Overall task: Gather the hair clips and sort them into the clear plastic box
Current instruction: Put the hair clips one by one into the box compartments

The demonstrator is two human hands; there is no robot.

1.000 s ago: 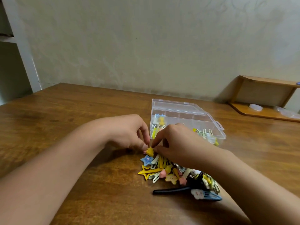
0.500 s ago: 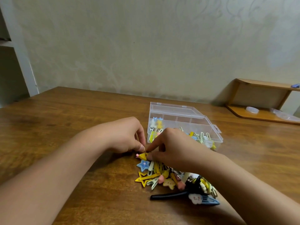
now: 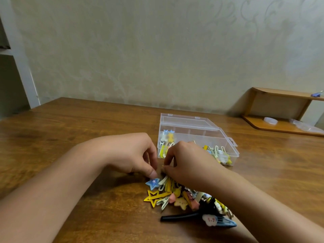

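Your left hand (image 3: 133, 155) and right hand (image 3: 189, 163) meet fingertip to fingertip at the 12 o'clock edge of the hair clip pile (image 3: 184, 197) on the wooden surface (image 3: 70, 130). Both hands have curled fingers that seem to pinch something small between them, though it is too hidden to name. The blue star clip (image 3: 153, 183) lies just under your left thumb. The clear plastic box (image 3: 196, 134), lid open, sits at 1 o'clock from the pile, clips already in its compartments.
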